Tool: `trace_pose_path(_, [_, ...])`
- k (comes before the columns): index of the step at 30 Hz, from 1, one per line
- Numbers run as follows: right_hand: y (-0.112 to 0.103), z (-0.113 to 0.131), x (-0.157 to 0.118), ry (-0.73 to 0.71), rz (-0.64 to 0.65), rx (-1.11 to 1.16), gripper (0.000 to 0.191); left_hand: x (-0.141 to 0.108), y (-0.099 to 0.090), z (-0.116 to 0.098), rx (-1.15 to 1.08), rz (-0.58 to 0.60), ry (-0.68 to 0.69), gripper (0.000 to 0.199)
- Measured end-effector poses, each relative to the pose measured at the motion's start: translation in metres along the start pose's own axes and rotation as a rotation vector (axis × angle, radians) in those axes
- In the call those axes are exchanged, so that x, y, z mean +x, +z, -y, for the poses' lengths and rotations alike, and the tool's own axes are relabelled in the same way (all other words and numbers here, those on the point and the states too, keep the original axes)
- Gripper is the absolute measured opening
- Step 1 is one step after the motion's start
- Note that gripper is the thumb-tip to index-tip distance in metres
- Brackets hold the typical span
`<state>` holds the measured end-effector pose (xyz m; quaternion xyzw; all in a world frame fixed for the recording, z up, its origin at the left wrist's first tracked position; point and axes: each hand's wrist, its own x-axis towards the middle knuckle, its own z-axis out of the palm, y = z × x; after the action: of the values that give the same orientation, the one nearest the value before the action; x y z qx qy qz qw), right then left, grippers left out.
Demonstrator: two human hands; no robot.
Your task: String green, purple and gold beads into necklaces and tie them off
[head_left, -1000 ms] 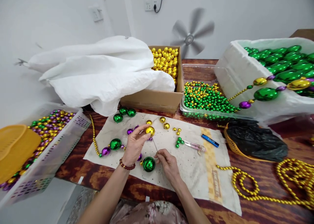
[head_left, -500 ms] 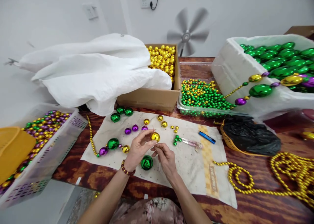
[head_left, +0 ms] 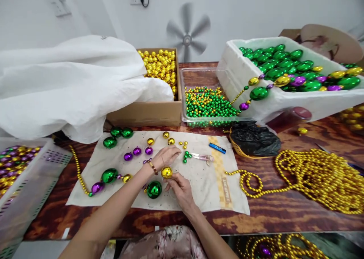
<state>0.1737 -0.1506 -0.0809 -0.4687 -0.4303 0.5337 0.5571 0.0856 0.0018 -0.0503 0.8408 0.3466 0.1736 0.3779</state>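
My right hand [head_left: 179, 189] is closed, its fingertips at the underside of a shiny gold ball [head_left: 166, 172]. A thin needle-like line rises from the top of that ball. My left hand [head_left: 170, 156] stretches over the cloth with its fingers extended, close to a cluster of small green beads [head_left: 186, 156] and small gold beads [head_left: 185, 144]. Below the gold ball lies a large green ball [head_left: 154, 189]. Purple balls [head_left: 137, 150] sit left of my left hand, and part of a strung row with a green ball [head_left: 109, 175] is behind my left forearm.
A pale cloth [head_left: 199, 191] covers part of the wooden table. Snips [head_left: 201, 157] and a blue marker [head_left: 217, 148] lie on it. Behind stand a carton of gold balls [head_left: 148, 113], a clear bin [head_left: 196, 119] and a foam box [head_left: 236, 58]. Gold bead chains [head_left: 327, 179] pile up right.
My left hand has let go of the gold ball and moved right toward the small beads. The ball stays at my right hand's fingertips. The view has shifted right.
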Motion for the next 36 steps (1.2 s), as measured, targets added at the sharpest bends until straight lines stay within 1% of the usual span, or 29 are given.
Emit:
trace_pose_path(3, [-0.002, 0.001, -0.004, -0.002, -0.028, -0.004, 0.018, 0.009, 0.009, -0.009, 0.019, 0.076, 0.017, 0.017])
trace_pose_path(7, [-0.004, 0.001, -0.006, 0.007, -0.05, 0.013, 0.019, 0.013, 0.015, -0.022, 0.121, 0.147, -0.079, 0.011])
trace_pose_path(11, [-0.004, -0.001, -0.006, 0.016, -0.067, 0.045, 0.021, 0.019, 0.022, -0.027, 0.126, 0.117, -0.161, 0.009])
trace_pose_path(15, [-0.002, -0.003, -0.006, 0.035, -0.08, 0.035, 0.023, 0.023, 0.025, -0.022, 0.022, 0.049, -0.207, 0.011])
trace_pose_path(18, [-0.002, -0.002, -0.005, 0.021, -0.085, 0.034, 0.022, 0.017, 0.017, -0.014, -0.117, -0.032, -0.243, 0.011])
trace_pose_path(20, [-0.004, -0.002, -0.004, 0.018, -0.103, 0.044, 0.021, 0.007, 0.005, -0.009, -0.22, -0.094, -0.27, 0.014])
trace_pose_path(21, [-0.005, -0.002, -0.003, 0.021, -0.111, 0.045, 0.021, 0.0, -0.002, -0.009, -0.331, -0.132, -0.287, 0.019])
trace_pose_path(22, [-0.006, -0.003, -0.003, 0.022, -0.118, 0.041, 0.022, -0.009, -0.01, -0.009, -0.488, -0.175, -0.305, 0.023])
trace_pose_path(25, [-0.007, -0.005, -0.001, 0.009, -0.122, 0.019, 0.022, -0.037, -0.032, -0.016, -1.057, -0.285, -0.358, 0.029])
trace_pose_path(26, [-0.007, -0.006, -0.001, -0.001, -0.122, 0.012, 0.021, -0.045, -0.037, -0.018, -1.192, -0.309, -0.37, 0.029])
trace_pose_path(27, [-0.007, -0.007, 0.0, -0.008, -0.121, 0.005, 0.021, -0.053, -0.041, -0.021, -1.267, -0.325, -0.376, 0.029])
trace_pose_path(31, [-0.006, -0.007, -0.001, -0.026, -0.108, -0.029, 0.02, -0.071, -0.047, -0.022, -1.403, -0.411, -0.374, 0.029])
trace_pose_path(36, [-0.007, -0.004, -0.002, -0.046, -0.065, -0.075, 0.022, -0.077, -0.046, -0.012, -1.465, -0.473, -0.364, 0.026])
